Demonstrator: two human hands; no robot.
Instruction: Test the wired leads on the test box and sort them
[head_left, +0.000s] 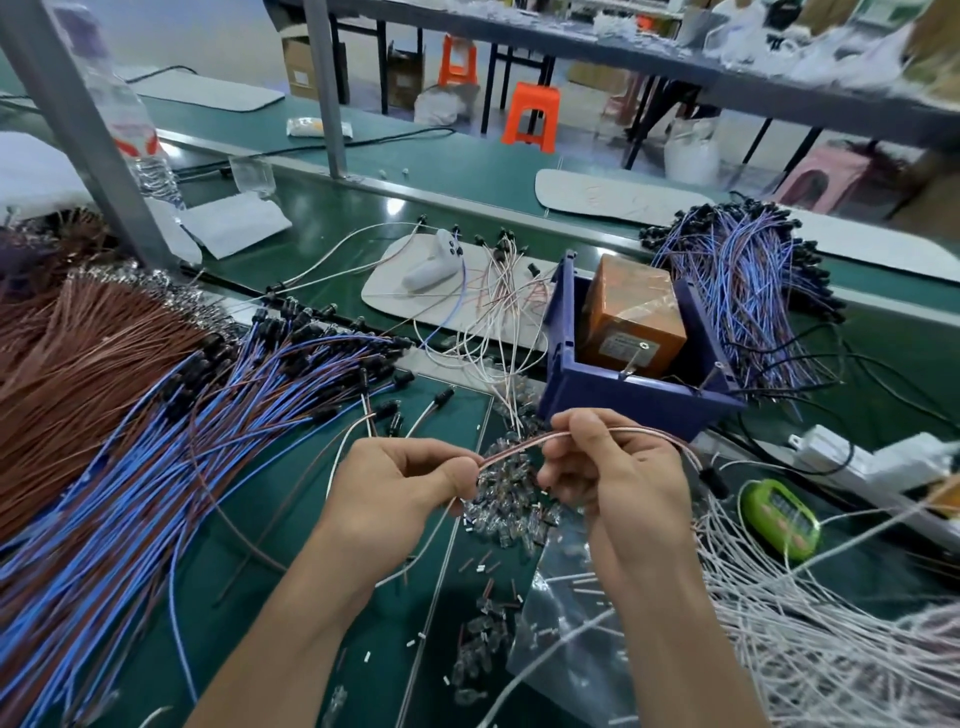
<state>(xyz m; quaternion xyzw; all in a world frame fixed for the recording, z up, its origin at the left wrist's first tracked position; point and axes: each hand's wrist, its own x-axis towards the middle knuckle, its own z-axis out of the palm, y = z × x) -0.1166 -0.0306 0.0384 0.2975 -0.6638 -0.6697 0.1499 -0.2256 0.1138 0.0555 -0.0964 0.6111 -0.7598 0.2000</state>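
Right now you are holding one pinkish lead (524, 441) in both hands: your left hand (395, 483) is pinching its end, and your right hand (618, 478) is gripping it further along. The blue test box (639, 400) is sitting just beyond your right fingers. The blue-and-brown leads (156, 467) are lying on the table (291, 499), left of your left fingers.

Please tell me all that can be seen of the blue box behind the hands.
The blue box is an open-topped bin, plastic by its look, standing on the green bench. An orange block wrapped in clear film sits tilted inside. Two metal pins stick up at its near rim. Black wires run off to its right.
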